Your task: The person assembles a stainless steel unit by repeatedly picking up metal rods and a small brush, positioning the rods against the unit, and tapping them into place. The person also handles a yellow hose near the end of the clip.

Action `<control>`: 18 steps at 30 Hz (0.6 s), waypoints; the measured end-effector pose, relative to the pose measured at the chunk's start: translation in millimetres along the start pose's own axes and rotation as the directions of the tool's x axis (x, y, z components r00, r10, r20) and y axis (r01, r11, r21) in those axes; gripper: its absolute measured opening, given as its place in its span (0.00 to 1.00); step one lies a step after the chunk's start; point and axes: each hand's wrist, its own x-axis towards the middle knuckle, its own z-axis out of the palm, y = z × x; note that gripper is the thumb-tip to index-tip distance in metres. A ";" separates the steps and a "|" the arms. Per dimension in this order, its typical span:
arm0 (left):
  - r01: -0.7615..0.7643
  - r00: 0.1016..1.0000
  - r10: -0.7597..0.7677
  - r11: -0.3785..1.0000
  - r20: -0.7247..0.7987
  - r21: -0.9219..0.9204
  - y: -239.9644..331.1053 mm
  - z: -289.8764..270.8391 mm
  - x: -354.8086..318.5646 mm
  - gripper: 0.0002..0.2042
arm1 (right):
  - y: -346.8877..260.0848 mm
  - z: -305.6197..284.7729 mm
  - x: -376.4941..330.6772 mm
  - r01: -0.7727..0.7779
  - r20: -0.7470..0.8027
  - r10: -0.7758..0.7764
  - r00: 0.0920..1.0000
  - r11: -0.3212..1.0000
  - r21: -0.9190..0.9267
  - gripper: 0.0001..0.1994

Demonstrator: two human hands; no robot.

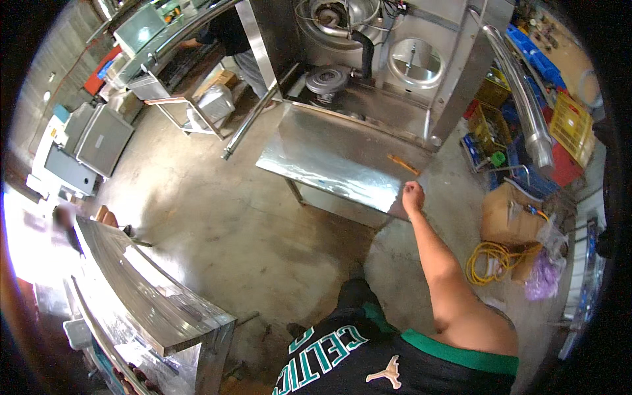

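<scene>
My right arm reaches forward, and my right hand (pixel 413 198) is closed at the right front corner of a shiny stainless steel panel (pixel 336 178). Whether the curled fingers grip the panel's edge or something small cannot be made out. A slim orange tool (pixel 403 164) lies on the panel just beyond that hand. Behind the panel stands an open steel machine (pixel 395 118), showing a round grey motor-like unit (pixel 327 80), a black hose (pixel 364 56) and a round metal-rimmed opening (pixel 417 62). My left hand is out of sight.
To the right are yellow crates (pixel 571 131), a cardboard box (pixel 510 214) and a coiled yellow cable (pixel 490 262). A long steel piece (pixel 148 283) stands at lower left. Another person (pixel 247 59) stands at a cart (pixel 187 112), far left. A metal tube (pixel 250 122) juts from the machine.
</scene>
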 end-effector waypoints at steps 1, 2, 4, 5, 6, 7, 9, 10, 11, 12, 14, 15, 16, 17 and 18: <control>-0.004 1.000 0.004 0.999 0.009 -0.042 12.3 10.7 -16.6 0.29 | -2.0 -1.5 23.6 -0.037 0.009 0.037 0.999 0.998 -0.048 0.09; -0.001 1.000 0.003 0.997 0.025 -0.082 24.5 20.9 -32.9 0.29 | -5.7 0.9 49.1 0.002 0.001 -0.001 1.000 0.989 -0.146 0.11; 0.020 0.997 -0.008 0.987 0.075 -0.160 44.2 40.9 -61.7 0.29 | -5.9 4.2 82.8 0.002 -0.029 -0.010 1.000 0.963 -0.269 0.17; 0.037 0.994 -0.016 0.979 0.108 -0.199 52.9 49.7 -75.3 0.29 | -4.5 6.7 95.3 -0.034 -0.027 0.027 0.999 0.936 -0.351 0.20; 0.053 0.989 -0.019 0.971 0.145 -0.233 58.6 60.2 -85.5 0.29 | -0.9 5.8 107.8 -0.034 0.068 0.064 0.996 0.928 -0.370 0.25; 0.078 0.982 -0.028 0.961 0.188 -0.265 63.6 69.6 -96.0 0.29 | 1.7 8.8 115.5 0.005 0.108 0.039 0.993 0.923 -0.385 0.25; 0.147 0.955 -0.051 0.937 0.292 -0.318 69.5 90.4 -112.1 0.30 | 8.8 11.3 125.3 0.068 0.170 0.015 0.985 0.879 -0.472 0.26; 0.189 0.937 -0.066 0.923 0.344 -0.336 69.3 102.0 -118.7 0.30 | 11.9 11.8 127.3 0.079 0.185 0.009 0.983 0.883 -0.463 0.24; 0.249 0.907 -0.091 0.903 0.411 -0.349 68.4 115.2 -122.7 0.30 | 14.0 12.2 129.1 0.100 0.225 0.010 0.974 0.876 -0.471 0.24; 0.300 0.876 -0.108 0.885 0.469 -0.357 65.1 129.5 -126.6 0.30 | 15.3 12.4 129.8 0.117 0.269 0.022 0.963 0.864 -0.490 0.23; 0.419 0.791 -0.166 0.848 0.589 -0.324 57.2 161.3 -131.4 0.30 | 15.9 12.5 131.6 0.151 0.309 0.011 0.951 0.854 -0.497 0.22; 0.481 0.740 -0.203 0.826 0.641 -0.293 51.3 178.2 -135.0 0.30 | 16.0 12.6 132.3 0.166 0.306 -0.010 0.952 0.856 -0.489 0.21; 0.516 0.702 -0.226 0.815 0.675 -0.264 47.4 195.1 -137.9 0.30 | 15.6 13.6 134.2 0.146 0.327 0.038 0.944 0.842 -0.519 0.20; 0.538 0.677 -0.248 0.810 0.693 -0.235 42.5 211.7 -143.6 0.32 | 15.8 15.1 136.2 0.213 0.311 -0.060 0.948 0.847 -0.486 0.18; 0.579 0.640 -0.279 0.788 0.716 -0.210 39.9 226.6 -150.1 0.33 | 17.2 16.5 137.2 0.244 0.322 -0.086 0.943 0.835 -0.493 0.17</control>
